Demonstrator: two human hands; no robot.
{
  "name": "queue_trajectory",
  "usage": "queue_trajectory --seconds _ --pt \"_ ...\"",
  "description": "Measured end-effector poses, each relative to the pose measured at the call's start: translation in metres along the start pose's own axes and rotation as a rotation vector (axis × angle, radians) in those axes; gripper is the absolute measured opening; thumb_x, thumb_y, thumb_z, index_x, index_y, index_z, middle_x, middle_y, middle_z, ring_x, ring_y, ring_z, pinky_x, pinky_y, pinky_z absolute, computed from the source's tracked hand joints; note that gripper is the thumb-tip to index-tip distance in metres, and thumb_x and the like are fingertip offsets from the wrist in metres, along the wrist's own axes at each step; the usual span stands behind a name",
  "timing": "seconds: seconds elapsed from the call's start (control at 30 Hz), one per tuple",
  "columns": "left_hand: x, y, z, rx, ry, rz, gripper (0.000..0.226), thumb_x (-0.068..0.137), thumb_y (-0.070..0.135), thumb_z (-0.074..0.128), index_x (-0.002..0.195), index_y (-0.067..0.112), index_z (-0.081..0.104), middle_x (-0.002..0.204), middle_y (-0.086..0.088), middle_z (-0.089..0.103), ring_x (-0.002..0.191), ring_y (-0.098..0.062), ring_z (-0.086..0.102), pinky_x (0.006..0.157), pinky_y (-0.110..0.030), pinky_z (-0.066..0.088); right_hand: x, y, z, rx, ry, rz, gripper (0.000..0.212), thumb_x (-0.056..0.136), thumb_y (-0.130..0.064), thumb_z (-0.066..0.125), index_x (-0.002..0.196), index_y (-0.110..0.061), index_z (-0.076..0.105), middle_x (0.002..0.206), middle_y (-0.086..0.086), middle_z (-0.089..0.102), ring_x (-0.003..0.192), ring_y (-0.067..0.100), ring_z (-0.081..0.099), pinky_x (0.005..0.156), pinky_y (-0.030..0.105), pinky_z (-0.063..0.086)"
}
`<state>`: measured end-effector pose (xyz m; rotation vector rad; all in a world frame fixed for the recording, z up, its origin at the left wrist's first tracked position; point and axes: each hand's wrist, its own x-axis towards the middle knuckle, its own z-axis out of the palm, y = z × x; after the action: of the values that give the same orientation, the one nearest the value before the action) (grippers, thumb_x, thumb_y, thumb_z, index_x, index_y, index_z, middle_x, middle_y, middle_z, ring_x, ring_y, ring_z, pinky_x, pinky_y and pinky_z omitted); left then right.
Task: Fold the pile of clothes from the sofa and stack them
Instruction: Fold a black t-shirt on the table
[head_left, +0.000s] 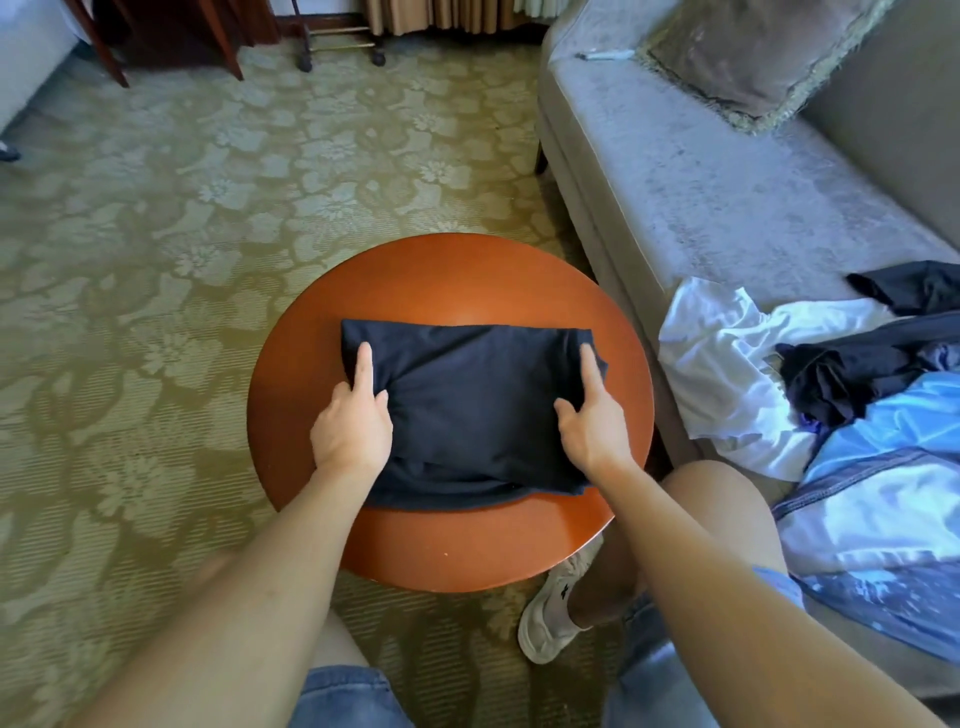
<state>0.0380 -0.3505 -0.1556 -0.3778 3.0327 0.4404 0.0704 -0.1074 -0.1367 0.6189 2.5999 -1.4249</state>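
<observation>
Both bare forearms reach far; left hand (353, 421) and right hand (595, 423) grip the folded dark garment (478, 405) at its ends, index fingers straight on top.

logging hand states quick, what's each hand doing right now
left hand: index finger straight on the folded dark garment, other fingers curled at its edge; grip cannot be told
right hand: same at its right end; grip cannot be told

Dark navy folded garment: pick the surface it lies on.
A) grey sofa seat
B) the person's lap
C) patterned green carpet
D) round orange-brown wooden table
D: the dark navy folded garment lies flat on the round orange-brown wooden table, with the left hand and right hand touching its two ends.
</observation>
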Motion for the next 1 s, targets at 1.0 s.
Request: queue_trajectory --seconds 1.0 --pt "-0.36 0.349 0.004 -0.429 -0.613 1.036 0.06 0.098 0.03 0.054 0.152 0.019 0.03 0.157 -0.009 0.022 0.143 -0.022 0.026 0.112 -0.03 0.024 -0.396 0.24 -0.334 0.167 1.137 0.354 0.047 0.095 -0.008 0.051 0.139 -0.026 0.052 0.138 0.005 0.055 0.127 0.022 0.05 0.107 0.038 0.04"
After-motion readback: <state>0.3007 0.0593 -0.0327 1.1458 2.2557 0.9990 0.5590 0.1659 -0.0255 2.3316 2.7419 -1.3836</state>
